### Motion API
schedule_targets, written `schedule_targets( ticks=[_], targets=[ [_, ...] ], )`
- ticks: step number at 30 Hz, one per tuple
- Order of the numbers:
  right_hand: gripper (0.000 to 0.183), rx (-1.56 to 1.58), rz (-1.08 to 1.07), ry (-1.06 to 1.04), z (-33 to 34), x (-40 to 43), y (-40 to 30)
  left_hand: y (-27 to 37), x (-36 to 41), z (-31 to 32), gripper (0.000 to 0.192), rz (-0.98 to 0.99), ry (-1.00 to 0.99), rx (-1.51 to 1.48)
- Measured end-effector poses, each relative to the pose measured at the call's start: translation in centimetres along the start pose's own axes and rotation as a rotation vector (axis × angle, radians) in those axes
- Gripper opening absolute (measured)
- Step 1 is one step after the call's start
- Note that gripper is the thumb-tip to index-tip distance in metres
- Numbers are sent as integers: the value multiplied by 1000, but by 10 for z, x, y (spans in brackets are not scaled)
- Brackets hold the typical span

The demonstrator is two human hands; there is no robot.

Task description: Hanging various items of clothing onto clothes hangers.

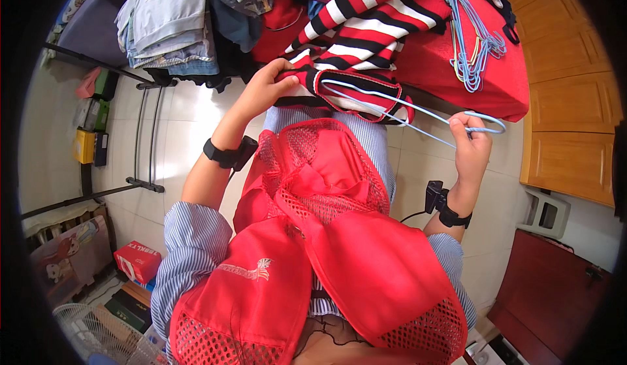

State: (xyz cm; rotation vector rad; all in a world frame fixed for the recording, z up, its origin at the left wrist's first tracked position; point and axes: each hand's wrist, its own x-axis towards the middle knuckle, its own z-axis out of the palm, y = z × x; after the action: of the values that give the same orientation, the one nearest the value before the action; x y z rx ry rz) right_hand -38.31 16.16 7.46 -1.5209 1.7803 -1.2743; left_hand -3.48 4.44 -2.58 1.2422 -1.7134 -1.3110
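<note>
A knitted sweater striped in red, black and white (365, 37) lies over the near edge of a surface covered in red cloth, its neck opening turned towards me. My left hand (274, 83) grips the knit to the left of that opening, thumb on top. In my right hand (471, 137) is a light blue wire hanger (416, 106), held near the base of its hook. The hanger's far end reaches inside the sweater's opening, where part of it is hidden by the fabric.
Several blue and yellow hangers (472, 46) lie on the red cloth (494, 95) at right. Folded clothes (166, 22) are stacked at left. A black metal rack (147, 135) stands on the tiled floor. Wooden cabinets (570, 159) line the right, with a fan (100, 335) at lower left.
</note>
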Motion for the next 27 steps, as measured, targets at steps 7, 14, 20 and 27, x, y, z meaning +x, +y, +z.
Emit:
schedule_targets(
  ticks=[7,14,20,27],
  targets=[
    [9,-16,-35,-55,15,5,-7,27,-10,3,20,153,84,104],
    [10,-89,-90,-51,28,8,-30,61,-13,-1,19,374,233,378],
    [13,-126,-253,-86,49,12,-41,88,-13,6,22,524,244,512],
    [13,-147,-253,-175,67,15,-63,98,-13,14,19,591,339,616]
  ],
)
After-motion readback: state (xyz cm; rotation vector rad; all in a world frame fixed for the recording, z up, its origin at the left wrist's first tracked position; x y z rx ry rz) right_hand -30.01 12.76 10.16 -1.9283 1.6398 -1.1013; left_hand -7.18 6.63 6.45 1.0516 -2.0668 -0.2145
